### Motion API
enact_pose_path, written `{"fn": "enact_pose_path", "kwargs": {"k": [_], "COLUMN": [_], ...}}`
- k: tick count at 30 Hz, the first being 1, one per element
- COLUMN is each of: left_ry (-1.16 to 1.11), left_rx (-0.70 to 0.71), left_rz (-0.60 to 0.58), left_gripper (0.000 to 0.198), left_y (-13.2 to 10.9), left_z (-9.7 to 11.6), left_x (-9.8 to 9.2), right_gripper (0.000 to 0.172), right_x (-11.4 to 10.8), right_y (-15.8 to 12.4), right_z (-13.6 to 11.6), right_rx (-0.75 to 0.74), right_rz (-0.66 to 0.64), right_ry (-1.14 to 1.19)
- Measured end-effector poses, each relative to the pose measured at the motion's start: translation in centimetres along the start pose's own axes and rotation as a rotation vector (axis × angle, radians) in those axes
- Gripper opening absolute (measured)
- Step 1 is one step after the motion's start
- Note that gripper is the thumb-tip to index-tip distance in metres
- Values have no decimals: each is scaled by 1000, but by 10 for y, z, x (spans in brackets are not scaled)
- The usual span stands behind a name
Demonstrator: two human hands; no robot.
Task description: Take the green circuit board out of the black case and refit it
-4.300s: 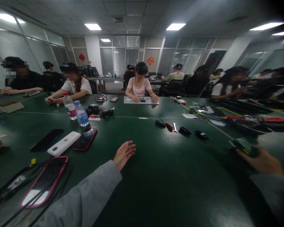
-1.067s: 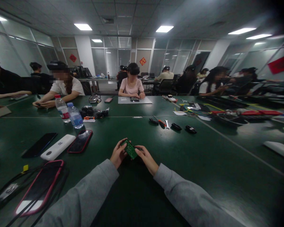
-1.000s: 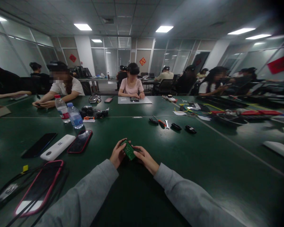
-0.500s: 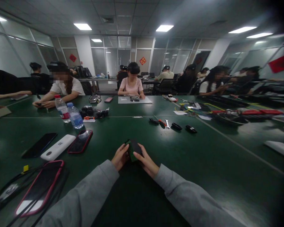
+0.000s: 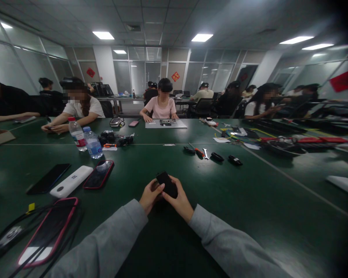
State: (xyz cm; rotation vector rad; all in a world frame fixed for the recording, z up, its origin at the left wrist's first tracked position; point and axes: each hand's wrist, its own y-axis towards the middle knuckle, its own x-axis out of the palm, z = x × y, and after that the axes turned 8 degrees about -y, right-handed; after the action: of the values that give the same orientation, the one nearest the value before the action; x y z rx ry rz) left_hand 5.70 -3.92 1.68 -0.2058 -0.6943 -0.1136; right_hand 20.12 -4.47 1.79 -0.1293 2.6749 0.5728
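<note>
Both hands hold a small black box-shaped device (image 5: 168, 184) above the green table, in the lower middle of the head view. My left hand (image 5: 149, 195) grips its left side, thumb at the near edge. On the other side, my right hand (image 5: 179, 199) has its fingers wrapped around the far right edge and its thumb along the near side. The device is tilted, with a dark flat face upward. What lies under it, and any green board, is hidden by the casing and fingers.
Left lie phones (image 5: 98, 175), a white power bank (image 5: 71, 181), cables and two bottles (image 5: 93, 143). Ahead are a screwdriver (image 5: 199, 152), a wrench (image 5: 205, 153) and black parts (image 5: 235, 160). A person (image 5: 162, 106) sits opposite at a grey mat (image 5: 178, 124); others sit around.
A green circuit board showed beside the black casing earlier; now only the black face shows. My left thumb has moved right, onto the device's near edge. The person opposite has drawn one hand leftward.
</note>
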Motion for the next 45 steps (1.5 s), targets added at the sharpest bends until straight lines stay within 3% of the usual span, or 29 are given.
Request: {"fn": "enact_pose_path", "kwargs": {"k": [8, 17, 34, 40, 45], "left_ry": [29, -47, -68, -102, -121], "left_rx": [40, -4, -3, 15, -12], "left_rz": [-6, -38, -16, 13, 11], "left_gripper": [52, 49, 53, 51, 48], "left_y": [0, 3, 4, 7, 10], "left_z": [-1, -2, 4, 1, 3], "left_x": [0, -7, -4, -7, -12], "right_gripper": [55, 54, 56, 60, 61], "right_x": [-2, -1, -12, -23, -37], "right_y": [0, -4, 4, 12, 25], "right_z": [-7, -11, -9, -9, -4], "right_rx": [-71, -183, -162, -128, 13], "right_rz": [29, 172, 122, 258, 417], "right_ry": [-65, -228, -235, -225, -33]}}
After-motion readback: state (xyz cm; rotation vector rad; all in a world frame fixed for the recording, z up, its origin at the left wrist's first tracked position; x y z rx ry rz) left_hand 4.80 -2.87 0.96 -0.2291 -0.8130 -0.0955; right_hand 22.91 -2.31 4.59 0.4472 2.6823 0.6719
